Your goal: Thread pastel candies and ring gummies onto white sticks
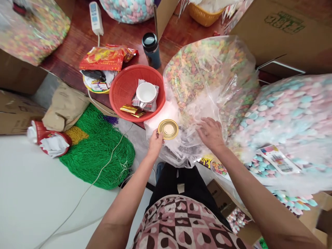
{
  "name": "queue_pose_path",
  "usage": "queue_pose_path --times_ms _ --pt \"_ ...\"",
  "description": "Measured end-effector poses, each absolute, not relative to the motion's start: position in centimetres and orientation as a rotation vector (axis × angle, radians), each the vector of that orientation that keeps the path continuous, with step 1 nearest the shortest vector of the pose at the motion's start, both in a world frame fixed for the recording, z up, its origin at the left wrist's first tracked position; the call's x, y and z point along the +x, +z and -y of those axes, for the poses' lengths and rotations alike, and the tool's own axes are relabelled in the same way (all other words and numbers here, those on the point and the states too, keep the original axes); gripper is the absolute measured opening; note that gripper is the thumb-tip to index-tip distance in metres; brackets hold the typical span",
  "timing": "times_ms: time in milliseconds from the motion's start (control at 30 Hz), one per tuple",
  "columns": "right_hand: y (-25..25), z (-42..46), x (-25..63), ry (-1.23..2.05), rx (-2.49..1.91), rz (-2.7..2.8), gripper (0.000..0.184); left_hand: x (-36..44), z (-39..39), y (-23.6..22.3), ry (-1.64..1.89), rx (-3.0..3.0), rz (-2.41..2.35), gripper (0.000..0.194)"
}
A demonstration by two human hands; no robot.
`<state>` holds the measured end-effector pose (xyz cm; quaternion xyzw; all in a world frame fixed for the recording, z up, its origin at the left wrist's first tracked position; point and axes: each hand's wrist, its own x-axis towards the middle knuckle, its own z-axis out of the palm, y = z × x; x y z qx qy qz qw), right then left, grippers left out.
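My left hand (155, 140) pinches a round gold-rimmed lid (168, 129) by its edge, held just below the red basket (121, 90). Palm down, my right hand (210, 133) rests with fingers spread on the clear plastic of a large bag of multicoloured ring-shaped sweets (204, 79). The lid hangs in front of the lower left side of that bag. Inside the red basket lie a white cup (146, 92), silver sachets and gold sticks.
A second large bag of pastel sweets (290, 114) lies at the right. A dark flask (151, 49), a red packet (106, 57) and a power strip (95, 17) sit on the wooden table. Green beads (101, 148) lie on the floor at left, cardboard boxes (285, 31) at the back.
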<state>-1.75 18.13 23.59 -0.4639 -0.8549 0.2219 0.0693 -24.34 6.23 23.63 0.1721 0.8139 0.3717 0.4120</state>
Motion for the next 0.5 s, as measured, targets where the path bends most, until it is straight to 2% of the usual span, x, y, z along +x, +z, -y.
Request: queue_pose_path --times_ms 67,133,267,500 --pt "23.8 -17.4 -2.0 0.685 -1.258 2.695 0.046 -24.4 -6.1 23.4 0.942 0.424 -2.051 0.033" --pt "23.5 -16.9 -2.2 0.656 -1.191 2.819 0.052 -24.5 -6.1 23.3 0.952 0.415 -2.053 0.032" --pt "22.2 -18.4 -2.0 0.535 -1.349 2.78 0.029 -24.4 -6.1 23.5 0.967 0.399 -2.054 0.033" --pt "21.6 -22.0 -2.3 0.518 -1.315 2.83 0.027 -23.9 -6.7 24.1 0.964 0.389 -2.089 0.033"
